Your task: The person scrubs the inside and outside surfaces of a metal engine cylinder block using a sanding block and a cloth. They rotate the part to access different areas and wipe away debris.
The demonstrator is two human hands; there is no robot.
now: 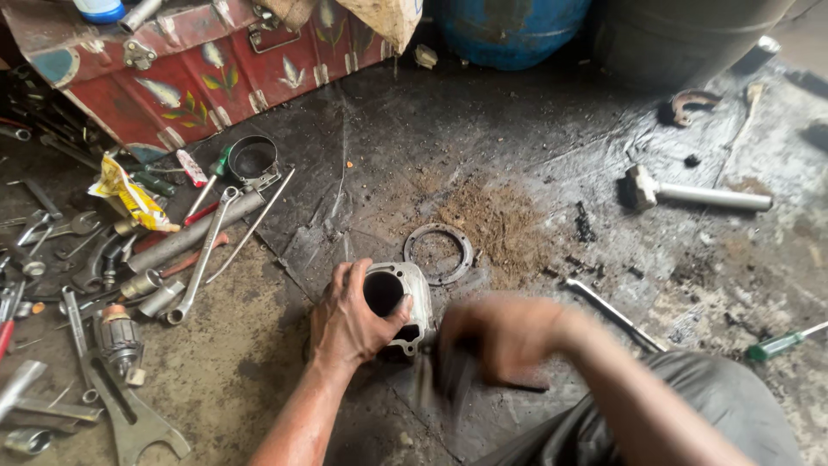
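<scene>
My left hand (349, 324) wraps its fingers around the metal cylinder (398, 302), low in the middle, holding it steady on the floor (483, 147). My right hand (500, 336) is blurry beside it; I cannot tell its grip.

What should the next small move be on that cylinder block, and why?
Probably keep the left hand clamped on the metal cylinder block and steady it on the floor. The right hand is motion-blurred beside the block, seemingly working on it with something too blurred to identify, so a firm hold likely matters most.
</scene>
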